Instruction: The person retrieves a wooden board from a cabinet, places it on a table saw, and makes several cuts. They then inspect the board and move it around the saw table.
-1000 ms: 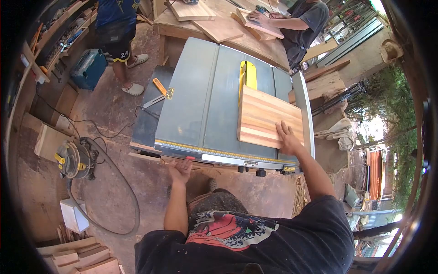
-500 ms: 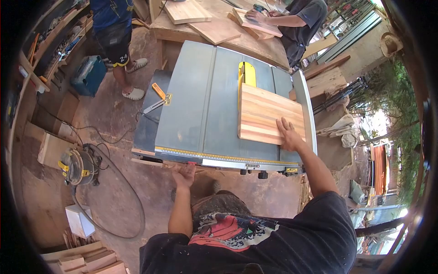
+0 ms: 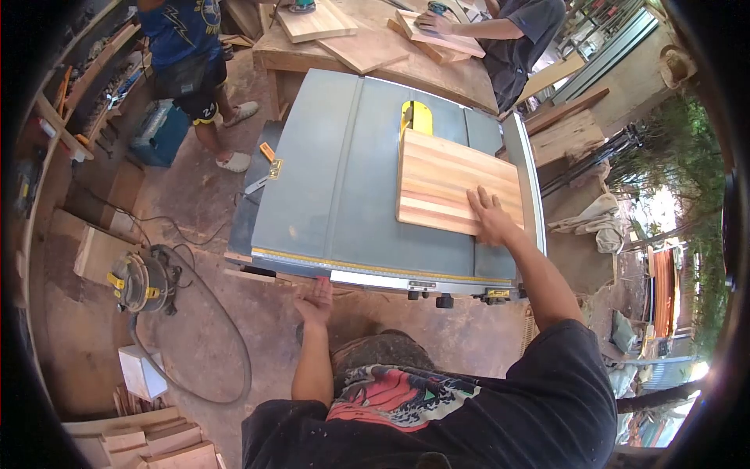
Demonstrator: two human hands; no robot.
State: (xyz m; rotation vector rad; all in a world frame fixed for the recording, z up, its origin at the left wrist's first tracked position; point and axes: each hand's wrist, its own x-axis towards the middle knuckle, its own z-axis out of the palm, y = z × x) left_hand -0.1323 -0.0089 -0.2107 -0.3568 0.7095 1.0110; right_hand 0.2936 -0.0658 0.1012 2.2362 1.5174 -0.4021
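A striped laminated wood board (image 3: 449, 184) lies on the grey table saw top (image 3: 312, 172). Its far end reaches the yellow blade guard (image 3: 419, 117), and its right side lies along the metal fence (image 3: 530, 184). My right hand (image 3: 494, 219) rests flat on the board's near right part, fingers stretched out. Low at the saw's front edge is my left hand (image 3: 315, 303), palm up with its fingers extended. Those fingertips meet the front rail beside a small red part (image 3: 323, 279). The blade itself is hidden.
Beyond the saw, a workbench (image 3: 273, 56) carries boards, and a co-worker's hand (image 3: 436, 23) holds a power tool on one. Another person (image 3: 187, 55) stands at the far left. A shop vacuum (image 3: 144, 281) with a hose is on the floor, near stacked wood offcuts (image 3: 160, 442).
The board has slid forward, covering more of the blade guard, with my right hand still on it. My left hand stays at the front rail. The person at far left has shifted.
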